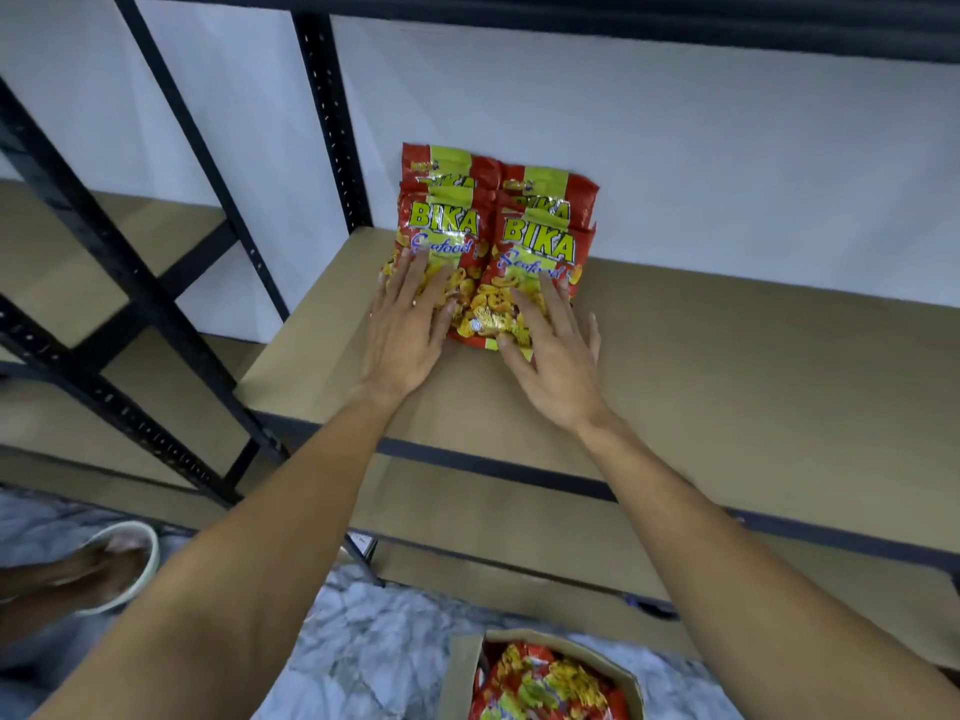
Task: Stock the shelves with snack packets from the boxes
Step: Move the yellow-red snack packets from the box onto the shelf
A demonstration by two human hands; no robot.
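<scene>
Only two short rows of Bika Seafood packets stood at the back of the wooden shelf. The left hand and right hand pressed on them with flat, spread fingers. The cardboard box below looked full, so most stocking remained.

A single wide-angle view from the person's head, close in front of the shelf, looks forward and down onto its board; below the shelf, the frame's bottom edge catches the box.
</scene>
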